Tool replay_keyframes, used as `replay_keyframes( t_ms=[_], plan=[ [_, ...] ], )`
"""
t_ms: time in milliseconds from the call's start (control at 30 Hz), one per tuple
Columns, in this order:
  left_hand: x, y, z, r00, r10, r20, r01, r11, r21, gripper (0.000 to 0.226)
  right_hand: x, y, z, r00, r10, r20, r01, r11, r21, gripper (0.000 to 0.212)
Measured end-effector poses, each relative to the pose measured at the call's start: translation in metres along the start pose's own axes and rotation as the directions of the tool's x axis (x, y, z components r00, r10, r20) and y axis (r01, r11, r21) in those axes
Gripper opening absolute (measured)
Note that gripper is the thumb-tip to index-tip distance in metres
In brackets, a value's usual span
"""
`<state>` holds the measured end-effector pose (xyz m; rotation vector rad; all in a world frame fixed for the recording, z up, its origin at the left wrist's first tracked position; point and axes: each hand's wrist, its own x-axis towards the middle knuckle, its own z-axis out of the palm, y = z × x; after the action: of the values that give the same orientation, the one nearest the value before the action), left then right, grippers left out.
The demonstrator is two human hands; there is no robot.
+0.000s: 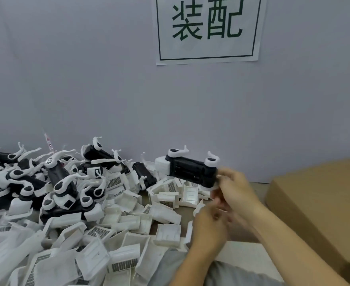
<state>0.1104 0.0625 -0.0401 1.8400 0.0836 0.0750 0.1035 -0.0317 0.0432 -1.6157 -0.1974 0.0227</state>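
A black plastic body (pixel 190 172) with white curved arms on top and a white cap on its left end is held in the air above the table. My right hand (pixel 236 188) grips its right end. Just below, my left hand (pixel 208 228) has its fingers curled up close to my right hand's fingers. Motion blur hides whether it holds a small part.
A heap of loose white plastic covers (pixel 128 223), some with grilles, fills the table's left and middle. Behind it lies a pile of assembled black and white pieces (pixel 62 182). A cardboard box (pixel 318 203) stands at the right. A paper sign (pixel 208 27) hangs on the grey wall.
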Motion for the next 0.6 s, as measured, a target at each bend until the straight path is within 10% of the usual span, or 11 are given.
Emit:
replay_keyframes(
  t_ms=[300,467,600],
  plan=[
    [-0.029,0.031,0.014,0.995,0.022,-0.099,-0.081,0.759,-0.647,0.028,-0.015,0.05,-0.053,0.959,0.268,0.089,-0.282,0.894,0.348,0.025],
    [-0.023,0.028,0.011,0.985,-0.108,-0.131,-0.029,0.654,-0.756,0.03,-0.019,0.059,-0.037,0.933,0.254,0.256,-0.279,0.958,0.063,0.022],
    [-0.018,0.018,0.003,0.941,-0.14,-0.309,-0.121,0.712,-0.692,0.031,-0.016,0.062,-0.037,0.981,0.19,0.04,-0.186,0.978,-0.099,0.018]
  ],
)
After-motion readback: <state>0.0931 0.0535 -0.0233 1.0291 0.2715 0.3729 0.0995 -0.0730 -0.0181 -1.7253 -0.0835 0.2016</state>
